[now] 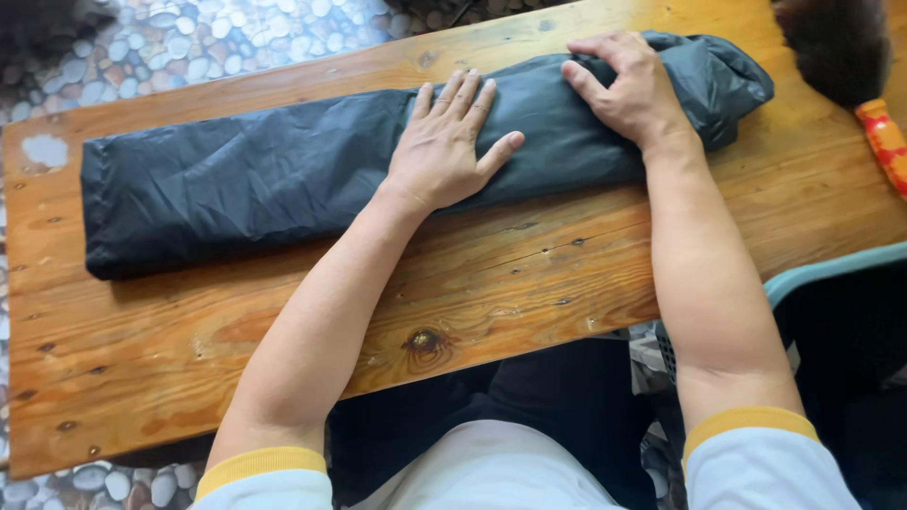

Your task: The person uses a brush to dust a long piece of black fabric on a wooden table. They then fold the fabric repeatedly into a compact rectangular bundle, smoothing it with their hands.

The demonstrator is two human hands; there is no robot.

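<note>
A long black plastic bag (283, 179), folded into a flat strip, lies lengthwise on the wooden bench (529, 283), nearer its far edge. Left hand (444, 146) rests palm-down abt mid-strip, fingers spread and flat, pressing, not gripping. Right hand (628, 85) sits on the bag's bulkier right end, fingers curled over the top fold, thumb out to the side; pinching the film or just pressing, can't tell.

Risks, as I judge: the film looks slick & puffy w/ trapped air, so the fold could spring open if either palm lifts; the right end is thicker, so the strip may go uneven or skew toward the bench's far edge and slide off.

Around the bag: a dark feather duster (836, 42) w/ an orange-red handle (886, 142) lies just off its right end, close enough to get in the way. A teal-rimmed bin (831, 269) sits below the bench's near right corner. Pebble floor (189, 42) beyond.
</note>
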